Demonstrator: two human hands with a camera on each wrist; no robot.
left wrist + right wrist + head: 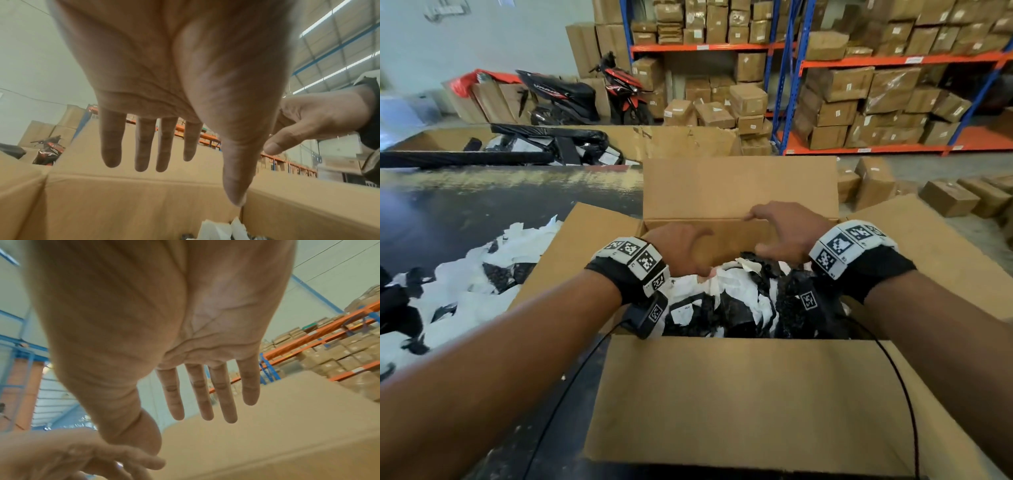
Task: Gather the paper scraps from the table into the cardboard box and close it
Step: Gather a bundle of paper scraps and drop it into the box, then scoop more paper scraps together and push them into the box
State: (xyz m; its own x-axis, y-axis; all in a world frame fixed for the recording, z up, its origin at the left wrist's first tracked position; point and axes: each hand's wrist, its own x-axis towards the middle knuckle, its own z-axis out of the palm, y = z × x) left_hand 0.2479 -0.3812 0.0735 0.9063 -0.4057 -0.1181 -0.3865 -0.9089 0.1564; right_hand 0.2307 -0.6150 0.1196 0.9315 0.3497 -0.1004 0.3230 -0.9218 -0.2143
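- Step in hand: depositing. Left hand (677,245) and right hand (784,233) hover over the open cardboard box (739,404), fingers spread, holding nothing.
- Paper scraps (726,294) lie inside; more scraps (472,274) lie on the surface (448,219) left of the box.
- Next, likely: gather that pile, then fold the flaps.

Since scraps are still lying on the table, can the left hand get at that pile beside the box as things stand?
Probably yes. The left hand is open and holds nothing above the cardboard box. The scraps on the table lie uncovered on that hand's side; only the box's raised left flap stands between, and it looks low enough to reach over.
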